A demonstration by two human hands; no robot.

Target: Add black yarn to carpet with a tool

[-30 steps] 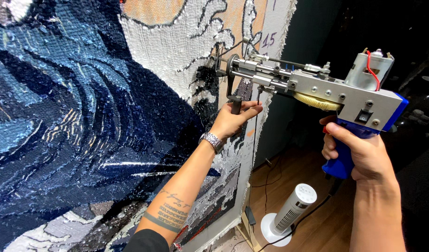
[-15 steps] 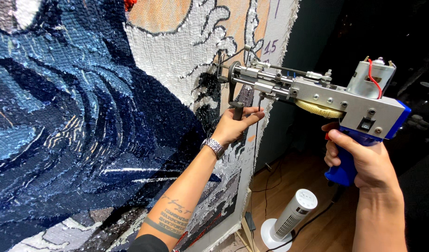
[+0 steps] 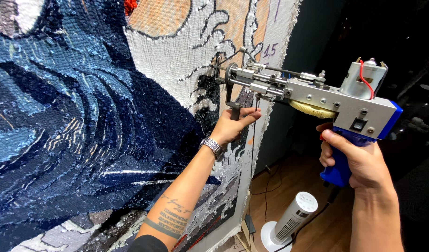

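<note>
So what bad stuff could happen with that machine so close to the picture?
The left hand grips the front handle just below the needle end of the tufting gun, so its fingers could get nicked if it slips upward. The thin cord hanging beside the rug cloth might snag on the gun's moving parts. The red wire on the motor lies exposed near the right hand and could catch on something.

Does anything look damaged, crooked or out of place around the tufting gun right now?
Nothing stands out. The right hand grips the blue handle of the tufting gun, the left hand holds its front grip, and its tip meets the tufted cloth.
</note>
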